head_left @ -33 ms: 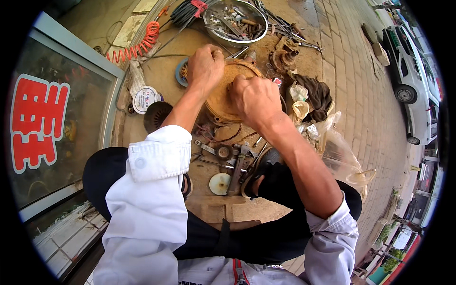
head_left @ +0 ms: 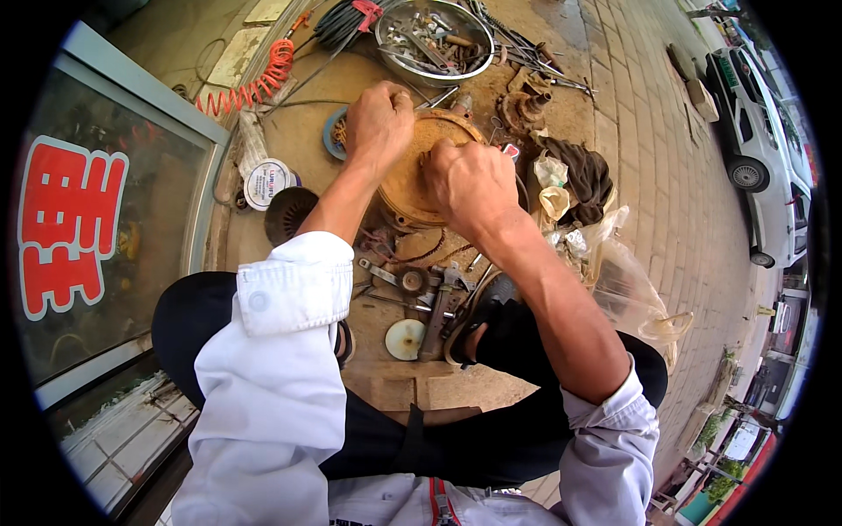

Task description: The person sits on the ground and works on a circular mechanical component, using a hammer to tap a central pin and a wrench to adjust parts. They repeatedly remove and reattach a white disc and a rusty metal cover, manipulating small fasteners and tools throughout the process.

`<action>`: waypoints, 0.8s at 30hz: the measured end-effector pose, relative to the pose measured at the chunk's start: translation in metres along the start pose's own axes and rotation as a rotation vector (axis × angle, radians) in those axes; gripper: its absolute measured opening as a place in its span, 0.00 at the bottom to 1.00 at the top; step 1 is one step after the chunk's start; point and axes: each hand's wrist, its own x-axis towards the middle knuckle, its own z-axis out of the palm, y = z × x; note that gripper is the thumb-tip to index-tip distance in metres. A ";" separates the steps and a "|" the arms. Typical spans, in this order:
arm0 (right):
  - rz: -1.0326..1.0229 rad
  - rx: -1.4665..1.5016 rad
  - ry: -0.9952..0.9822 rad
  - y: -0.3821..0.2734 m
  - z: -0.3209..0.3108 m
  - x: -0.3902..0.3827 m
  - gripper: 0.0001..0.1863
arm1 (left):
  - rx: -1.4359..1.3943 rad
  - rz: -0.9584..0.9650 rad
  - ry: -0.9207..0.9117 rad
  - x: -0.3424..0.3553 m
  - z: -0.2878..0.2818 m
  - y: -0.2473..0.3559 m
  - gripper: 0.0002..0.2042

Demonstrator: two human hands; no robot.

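Observation:
A round, rusty yellow-brown metal housing (head_left: 410,180) lies on the ground in front of me. My left hand (head_left: 379,123) is over its far left edge, fingers curled in and closed; anything in them is hidden. On the right, my right hand (head_left: 474,182) is closed in a fist over the housing's face, and its fingertips are out of sight behind the knuckles. Beside my left hand sits a blue round dish (head_left: 333,133) with small brownish bits. A pipe-like stub (head_left: 462,103) sticks out at the housing's far side.
Beyond the housing stands a metal bowl (head_left: 434,39) of loose parts. Long tools (head_left: 535,53) and a rusty part (head_left: 526,110) lie right of it. A dark cloth (head_left: 579,175) and plastic bag (head_left: 627,285) are at right, a glass door (head_left: 114,210) at left. Tools and a pale disc (head_left: 405,340) lie nearer.

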 end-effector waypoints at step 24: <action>-0.332 0.044 -0.109 0.034 -0.005 0.018 0.13 | -0.038 -0.042 0.000 -0.002 -0.003 0.005 0.14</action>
